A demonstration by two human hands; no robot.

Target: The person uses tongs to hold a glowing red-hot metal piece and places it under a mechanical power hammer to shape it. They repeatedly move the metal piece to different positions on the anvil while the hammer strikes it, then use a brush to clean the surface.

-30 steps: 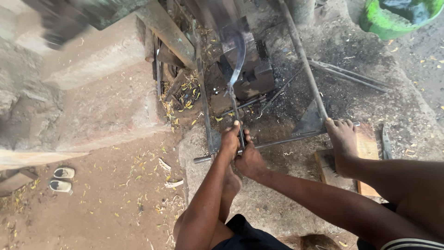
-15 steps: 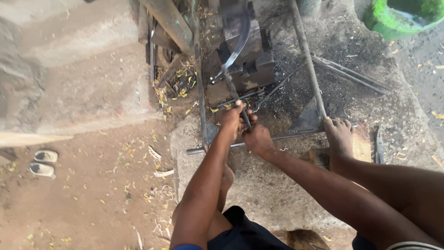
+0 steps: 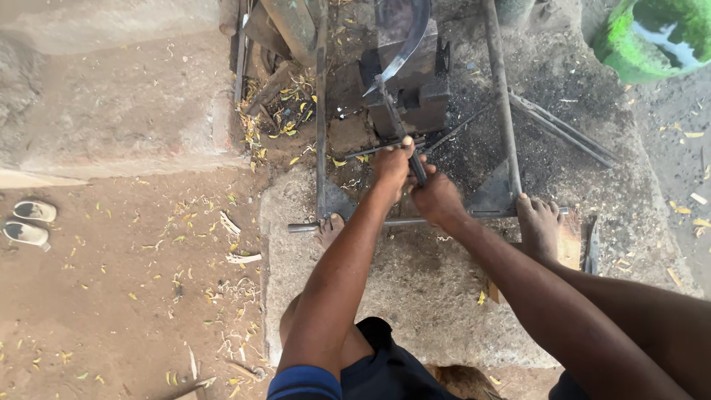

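Both hands close around one dark metal handle point(image 3: 416, 169), the left hand point(image 3: 392, 167) higher up and the right hand point(image 3: 437, 198) just below and touching it, so the double grip is pressed tight on the bar with no fingers spread. The handle slants up and away from the grip to a curved steel blade point(image 3: 406, 46), which arcs over a dark iron block point(image 3: 415, 85) standing just beyond the hands. Whether the blade's edge touches the block cannot be told.

A metal frame surrounds the grip: one upright bar point(image 3: 321, 111) runs to the left of it, another bar point(image 3: 501, 104) to the right, and a crossbar point(image 3: 355, 224) lies just below the hands, on the near side. The person's right foot point(image 3: 539, 226) rests at the crossbar to the right of the grip; the toes of the left foot point(image 3: 329, 228) show at the crossbar below and left of it. All this sits on a rough stone slab point(image 3: 415, 296) spreading beneath the forearms.

Thin rods point(image 3: 563, 130) lie slanted on ash-dark ground to the right of the grip. Farther right and above, a green basin point(image 3: 629, 44) holds water. Yellow leaves point(image 3: 285, 96) are scattered above and to the left, and well away to the left a pair of pale sandals point(image 3: 28, 222) lies on bare earth.
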